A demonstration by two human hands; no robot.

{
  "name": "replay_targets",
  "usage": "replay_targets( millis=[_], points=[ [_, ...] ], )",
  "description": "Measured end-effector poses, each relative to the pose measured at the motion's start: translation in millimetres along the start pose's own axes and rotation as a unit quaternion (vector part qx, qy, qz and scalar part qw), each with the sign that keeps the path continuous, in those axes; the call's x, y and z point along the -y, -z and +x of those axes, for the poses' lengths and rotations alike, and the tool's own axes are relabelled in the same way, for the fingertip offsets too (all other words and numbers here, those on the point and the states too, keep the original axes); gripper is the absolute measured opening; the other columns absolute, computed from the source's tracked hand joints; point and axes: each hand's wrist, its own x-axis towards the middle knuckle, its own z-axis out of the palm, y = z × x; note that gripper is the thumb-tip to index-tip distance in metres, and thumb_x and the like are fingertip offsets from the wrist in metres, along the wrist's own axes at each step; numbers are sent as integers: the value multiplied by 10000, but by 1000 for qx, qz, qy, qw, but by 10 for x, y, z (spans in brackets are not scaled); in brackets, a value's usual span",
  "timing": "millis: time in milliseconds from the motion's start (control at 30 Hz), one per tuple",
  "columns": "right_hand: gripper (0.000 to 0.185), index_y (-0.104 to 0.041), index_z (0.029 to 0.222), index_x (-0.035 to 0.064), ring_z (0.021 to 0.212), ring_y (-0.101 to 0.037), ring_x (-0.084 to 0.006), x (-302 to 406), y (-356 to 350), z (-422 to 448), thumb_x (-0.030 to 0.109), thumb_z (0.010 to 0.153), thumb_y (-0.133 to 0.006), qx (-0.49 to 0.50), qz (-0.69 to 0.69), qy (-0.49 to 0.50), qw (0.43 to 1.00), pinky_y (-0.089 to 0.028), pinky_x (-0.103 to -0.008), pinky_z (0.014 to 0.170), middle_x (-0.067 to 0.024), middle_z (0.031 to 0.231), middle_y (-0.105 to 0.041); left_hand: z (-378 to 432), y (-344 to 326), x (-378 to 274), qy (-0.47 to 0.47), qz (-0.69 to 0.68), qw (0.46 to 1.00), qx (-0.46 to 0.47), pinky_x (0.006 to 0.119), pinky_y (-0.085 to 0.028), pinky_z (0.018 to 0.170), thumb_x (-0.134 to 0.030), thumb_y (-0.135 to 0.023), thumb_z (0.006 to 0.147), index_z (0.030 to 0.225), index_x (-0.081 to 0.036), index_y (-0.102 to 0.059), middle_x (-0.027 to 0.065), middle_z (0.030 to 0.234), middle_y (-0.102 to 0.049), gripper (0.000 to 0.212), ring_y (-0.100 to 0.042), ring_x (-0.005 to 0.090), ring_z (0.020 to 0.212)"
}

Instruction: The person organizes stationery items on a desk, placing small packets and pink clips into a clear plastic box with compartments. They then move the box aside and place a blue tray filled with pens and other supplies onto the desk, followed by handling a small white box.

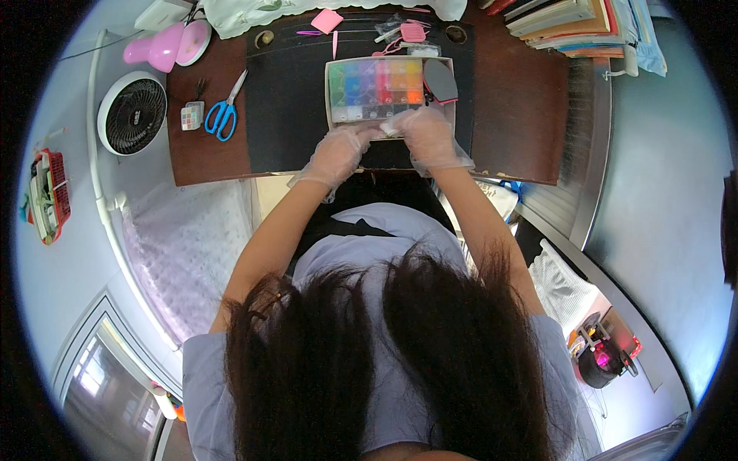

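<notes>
A shallow light-coloured box stands on the black desk mat. In it lie a clear compartment case of many colours and, at its right, a dark oval-ended object with a pink edge. My left hand, in a clear plastic glove, is at the box's near edge, fingers pointing right. My right hand, gloved too, reaches over the near right part of the box. Between the fingertips of both hands shows a small white piece; the right fingers are closed on it. Whether the left fingers grip anything is unclear.
Blue-handled scissors, a small palette case and a black fan are at the left, with a pink lamp beyond. Behind the box lie a pink pad, a pink comb-like tool and plastic bags. Books are stacked far right.
</notes>
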Motion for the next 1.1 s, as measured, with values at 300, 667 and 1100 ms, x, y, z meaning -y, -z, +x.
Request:
replay_targets(
  millis=[300,667,1100],
  points=[
    [127,-718,814,131,836,-645,-305,-419,-34,-309,65,756,-626,-62,-69,-52,994,-521,-429,751,-88,889,-669,61,-10,-85,67,25,995,65,484,-494,949,-129,-595,913,1262,-69,-614,198,1202,-657,355,-626,405,1099],
    [210,-735,955,93,856,-662,-270,-610,-444,-314,122,783,-618,-34,-92,-36,995,-412,-468,1013,-87,864,-677,85,-75,-72,101,39,988,107,495,-494,935,-178,-626,916,1224,-50,-613,214,1131,-669,333,-633,405,1067],
    [624,-752,1002,9,1025,-656,-314,-182,78,-272,551,989,-442,129,-114,-49,984,-167,-554,1196,-171,1021,-716,123,-55,-89,94,69,988,99,499,-506,893,-205,-627,915,1185,-56,-649,220,1024,-695,310,-657,412,1004]
  ],
)
